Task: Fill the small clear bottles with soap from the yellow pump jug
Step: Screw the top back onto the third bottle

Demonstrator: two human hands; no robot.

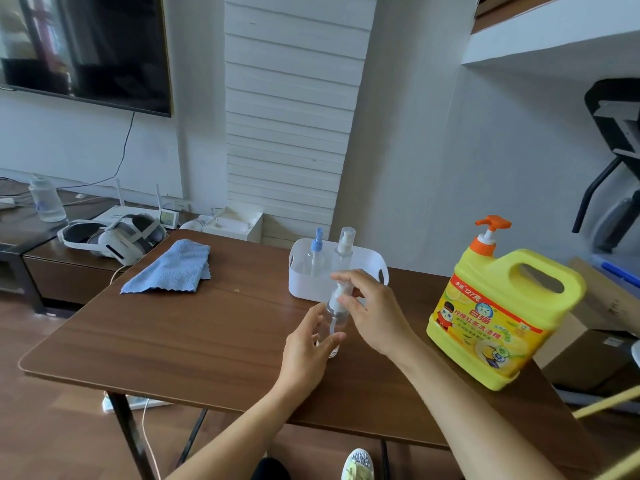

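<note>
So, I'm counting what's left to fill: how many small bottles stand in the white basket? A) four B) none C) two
C: the white basket holds two, a blue-pump bottle and a clear-top bottle; the third bottle is held by the left hand and right hand.

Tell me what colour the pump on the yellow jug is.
The pump is orange with a white neck, best seen in the head view.

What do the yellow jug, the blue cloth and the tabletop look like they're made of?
Yellow jug: opaque glossy plastic, going by its moulded handle. Blue cloth: soft fabric, likely microfibre; ribbed texture, zigzag edges. Table: probably wood-look laminate; smooth, faint sheen.
</note>
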